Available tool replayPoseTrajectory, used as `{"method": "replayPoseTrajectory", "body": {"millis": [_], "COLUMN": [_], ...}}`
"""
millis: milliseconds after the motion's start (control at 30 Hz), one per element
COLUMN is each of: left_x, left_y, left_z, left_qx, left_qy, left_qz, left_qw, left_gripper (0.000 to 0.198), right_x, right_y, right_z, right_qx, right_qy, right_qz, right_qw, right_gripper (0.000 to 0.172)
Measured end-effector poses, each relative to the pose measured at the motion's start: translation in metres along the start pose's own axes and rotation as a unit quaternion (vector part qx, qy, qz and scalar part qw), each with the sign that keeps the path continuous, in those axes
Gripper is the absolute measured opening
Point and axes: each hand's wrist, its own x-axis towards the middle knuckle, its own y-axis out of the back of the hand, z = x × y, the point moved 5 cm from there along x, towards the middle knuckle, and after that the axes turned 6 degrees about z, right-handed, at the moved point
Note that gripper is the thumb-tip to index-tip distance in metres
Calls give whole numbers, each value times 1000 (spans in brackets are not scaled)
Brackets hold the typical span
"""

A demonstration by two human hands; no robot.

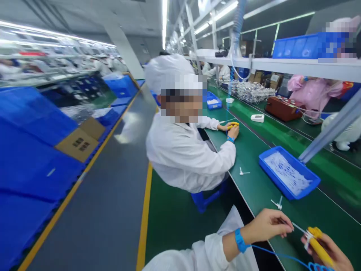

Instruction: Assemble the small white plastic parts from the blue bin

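Observation:
My left hand [266, 225], with a blue wrist strap [240, 240] and a white sleeve, is at the lower right over the green bench [254, 188]. Its fingers pinch the end of a thin white part [299, 228]. My right hand [328, 250] at the bottom right corner is wrapped round a yellow-handled tool [318, 244] whose tip meets the white part. A blue cord [282, 256] runs from the wrist strap towards the tool. Two small white parts [278, 204] [243, 172] lie loose on the bench.
A blue tray [287, 173] of white parts sits on the bench ahead. A co-worker in white [186, 150] sits on a blue stool to my left, hands on a yellow tool [232, 125]. A metal post [329, 131] slants over the bench. Blue crates [34, 150] and a cardboard box [81, 139] line the aisle.

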Motion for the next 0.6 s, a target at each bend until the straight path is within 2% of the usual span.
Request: {"method": "replayPoseTrajectory", "body": {"millis": [100, 167, 300, 600], "left_x": [5, 10, 21, 16], "left_y": [-13, -15, -12, -15], "left_z": [5, 9, 7, 5], "left_qx": [10, 32, 57, 75], "left_qy": [-32, -37, -8, -8], "left_qz": [32, 44, 44, 48], "left_qw": [999, 998, 997, 996], "left_gripper": [50, 41, 24, 26], "right_x": [-13, -15, -13, -20], "right_y": [-20, -31, -35, -39], "right_z": [-10, -16, -12, -7], "right_qx": [11, 21, 15, 33], "right_qy": [-37, -47, -64, -71], "right_qz": [22, 10, -19, -17], "right_qw": [999, 999, 998, 997], "right_gripper": [45, 41, 33, 36]}}
